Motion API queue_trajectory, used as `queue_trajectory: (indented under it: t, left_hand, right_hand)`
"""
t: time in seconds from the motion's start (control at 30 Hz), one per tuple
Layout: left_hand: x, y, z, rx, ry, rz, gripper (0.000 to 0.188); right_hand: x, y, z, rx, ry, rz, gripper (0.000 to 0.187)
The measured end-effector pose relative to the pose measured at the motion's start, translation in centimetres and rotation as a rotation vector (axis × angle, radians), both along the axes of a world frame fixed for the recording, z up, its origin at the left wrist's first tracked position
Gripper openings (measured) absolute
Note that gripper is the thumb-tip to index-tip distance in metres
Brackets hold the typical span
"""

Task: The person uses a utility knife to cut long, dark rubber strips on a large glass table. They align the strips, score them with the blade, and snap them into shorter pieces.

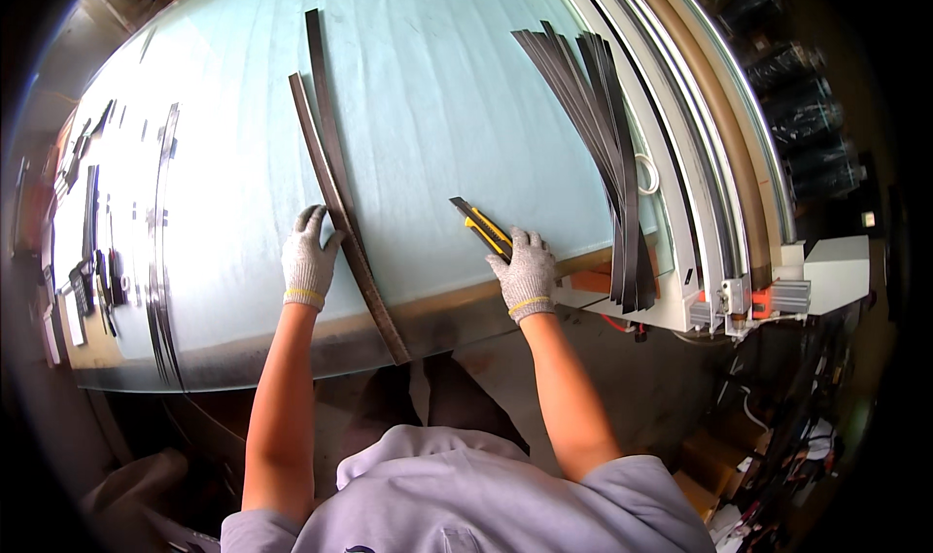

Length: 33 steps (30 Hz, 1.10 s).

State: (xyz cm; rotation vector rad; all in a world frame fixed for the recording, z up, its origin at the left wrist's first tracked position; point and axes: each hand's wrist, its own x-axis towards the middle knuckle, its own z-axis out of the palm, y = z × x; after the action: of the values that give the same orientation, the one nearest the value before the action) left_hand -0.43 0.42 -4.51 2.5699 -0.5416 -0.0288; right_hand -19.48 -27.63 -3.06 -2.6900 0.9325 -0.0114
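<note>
Two long dark flat strips lie at the middle of the pale blue tabletop [428, 96]. The nearer strip [362, 271] has a shiny edge and runs out over the table's front edge; the other strip [326, 106] lies partly against it. My left hand [310, 259], in a grey knit glove, rests beside the nearer strip, fingers spread and thumb close to its edge. In my right hand [528, 271], gloved alike, is the rear end of a yellow and black utility knife [489, 230]. Its dark blade points away to the left, low over the table.
A fanned bundle of dark strips [604, 155] lies at the right, beside a white ring [647, 174]. Metal rails [680, 86] and a machine end [748, 300] border the table there. More thin strips [161, 232] and small tools [102, 281] lie at the left.
</note>
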Motion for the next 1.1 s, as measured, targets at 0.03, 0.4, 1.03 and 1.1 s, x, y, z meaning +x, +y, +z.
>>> queue_trajectory:
  t: [0.03, 0.4, 1.03, 1.1]
  left_hand:
    - [-0.6, 0.0, 0.9, 0.100, 0.044, -0.024, 0.056]
    - [-0.8, -1.3, 4.1, 0.497, 0.113, -0.196, 0.098]
    - [0.6, -2.0, 4.1, 0.579, 0.174, -0.270, 0.121]
    - [0.8, -2.1, 4.3, 0.570, 0.199, -0.271, 0.119]
  right_hand:
    - [0.2, -0.1, 0.0, -0.010, 0.042, 0.008, 0.059]
    - [2.8, 0.8, -0.5, 0.262, -0.139, 0.073, 0.039]
    - [20.5, 11.8, 1.3, 0.407, -0.213, 0.298, 0.061]
    - [21.6, 12.1, 0.5, 0.364, -0.206, 0.310, 0.061]
